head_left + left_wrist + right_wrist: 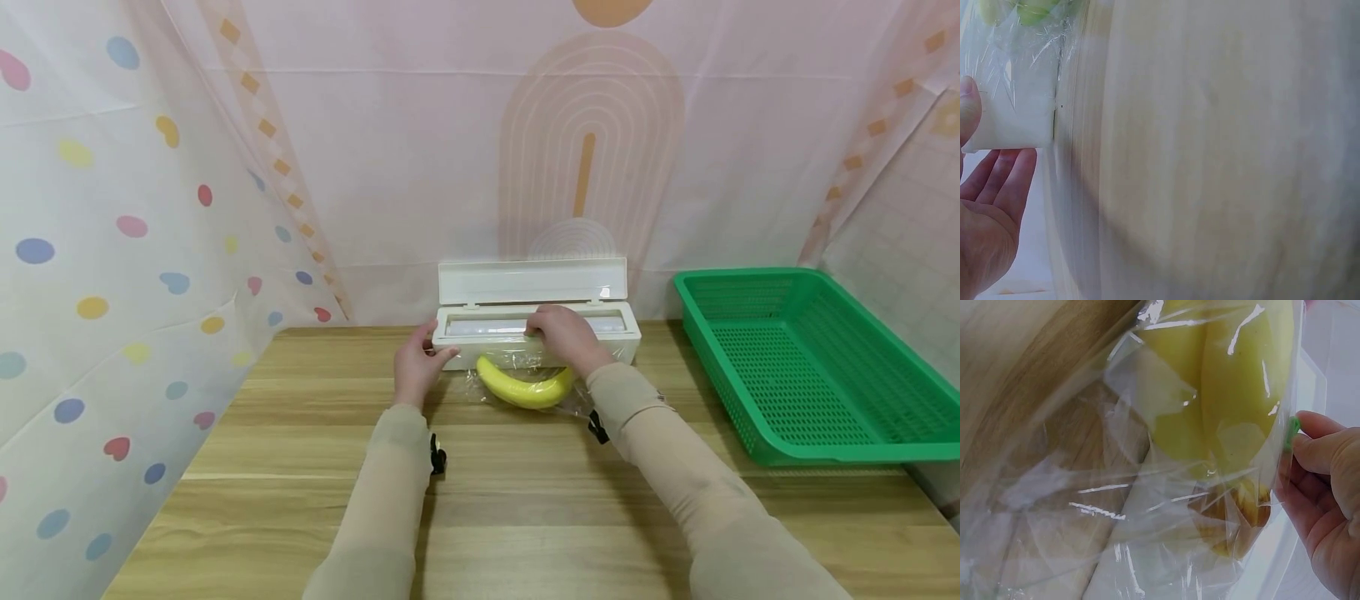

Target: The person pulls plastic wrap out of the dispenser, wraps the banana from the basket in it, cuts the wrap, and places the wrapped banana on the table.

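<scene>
A white cling film dispenser [618, 348] stands at the back of the table, its lid [532, 282] raised and a film roll [491, 327] inside. My left hand [417, 368] holds its left end, thumb at the front and fingers against the end wall. With thumb and fingertips, my right hand [567, 337] pinches a small green slider cutter [1294, 432] at the dispenser's front top edge, right of the middle. A yellow banana [517, 390] lies just in front, under clear cling film [1066, 487] that runs down from the dispenser. My right hand partly hides the roll.
To the right stands a green plastic basket [787, 454] with perforated walls. The wooden table [510, 533] extends toward me. A patterned cloth [405, 183] hangs close behind the dispenser, and a dotted cloth [150, 325] hangs along the left side.
</scene>
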